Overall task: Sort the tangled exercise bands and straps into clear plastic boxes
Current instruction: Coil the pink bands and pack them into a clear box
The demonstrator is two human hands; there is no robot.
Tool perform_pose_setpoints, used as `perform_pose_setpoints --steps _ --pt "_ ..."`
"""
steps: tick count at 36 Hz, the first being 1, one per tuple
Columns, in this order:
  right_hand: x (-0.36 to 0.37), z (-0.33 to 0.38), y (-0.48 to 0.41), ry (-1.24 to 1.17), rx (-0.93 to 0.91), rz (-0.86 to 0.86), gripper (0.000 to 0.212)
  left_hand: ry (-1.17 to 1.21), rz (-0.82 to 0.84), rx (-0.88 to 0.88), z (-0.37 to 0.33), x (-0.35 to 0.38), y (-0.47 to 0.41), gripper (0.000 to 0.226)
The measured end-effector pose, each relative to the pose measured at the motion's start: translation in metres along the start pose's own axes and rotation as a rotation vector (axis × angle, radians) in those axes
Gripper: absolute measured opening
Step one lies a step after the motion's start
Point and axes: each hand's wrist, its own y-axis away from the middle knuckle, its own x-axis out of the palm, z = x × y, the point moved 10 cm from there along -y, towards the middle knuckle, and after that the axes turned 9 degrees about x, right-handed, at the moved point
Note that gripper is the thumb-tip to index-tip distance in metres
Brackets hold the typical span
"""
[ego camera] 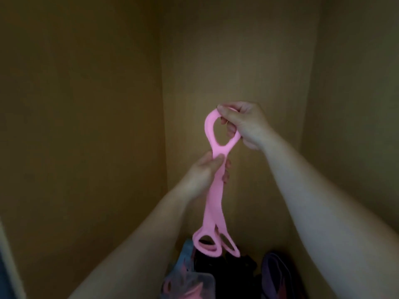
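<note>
Dim tan walls (86, 104) met in a corner behind the work. Light was low and detail soft.

I logged the right hand (244, 126) as raised, thumb and fingers pinching the top of the upper loop of the pink exercise band (212, 203). The left hand (205, 171) sat lower, with fingers and thumb curled round the band's narrow neck just under that loop. Both hands were closed on the same band, and neither held anything else.

The band hung roughly upright in the air in front of the corner, running from the right hand down through the left. Its lower end split into two loops dangling just above a dark pile of straps (233, 268) at the bottom edge of view. I could not tell whether loops and pile touched.

Left of the pile lay a bluish item (186, 253), and below it what looked like a clear plastic box (200, 279) with pink shapes inside, too blurred to identify. A purple band (276, 268) lay on the pile's right side.
</note>
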Motion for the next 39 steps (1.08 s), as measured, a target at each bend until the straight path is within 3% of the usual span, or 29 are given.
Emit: perform_pose_setpoints --steps 3,9,17,22,26,29,31,33,37,39 --pt "0.0 0.004 0.008 0.085 -0.02 -0.032 0.007 0.069 0.001 -0.048 0.004 0.0 0.006 0.027" --pt "0.005 -0.005 0.028 0.363 0.007 -0.044 0.006 -0.014 -0.088 -0.104 0.012 -0.011 0.017 0.03" --pt "0.013 -0.015 0.077 0.498 0.09 0.009 0.041 0.065 -0.171 -0.204 0.035 -0.022 0.032 0.03" --pt "0.019 -0.014 0.107 0.659 -0.017 -0.014 0.039 0.201 -0.171 -0.238 0.045 -0.008 0.045 0.028" --pt "0.017 -0.008 0.127 0.784 -0.15 -0.097 0.037 0.135 -0.148 -0.265 0.048 0.019 0.05 0.036" --pt "0.022 -0.004 0.141 0.904 -0.236 -0.086 0.032 0.235 -0.172 -0.239 0.038 0.031 0.055 0.035" --pt "0.024 -0.002 0.149 0.963 -0.262 -0.081 0.027 0.417 -0.033 -0.178 0.025 0.046 0.06 0.046" --pt "0.025 0.0 0.155 0.995 -0.272 -0.054 0.022 0.388 0.043 -0.084 0.017 0.049 0.063 0.063" --pt "0.018 0.005 0.167 0.936 -0.317 -0.066 0.024 0.256 -0.015 -0.061 0.025 0.053 0.068 0.065" --pt "0.004 0.002 0.17 0.846 -0.244 -0.108 0.031 0.236 -0.05 -0.076 0.028 0.055 0.071 0.067"
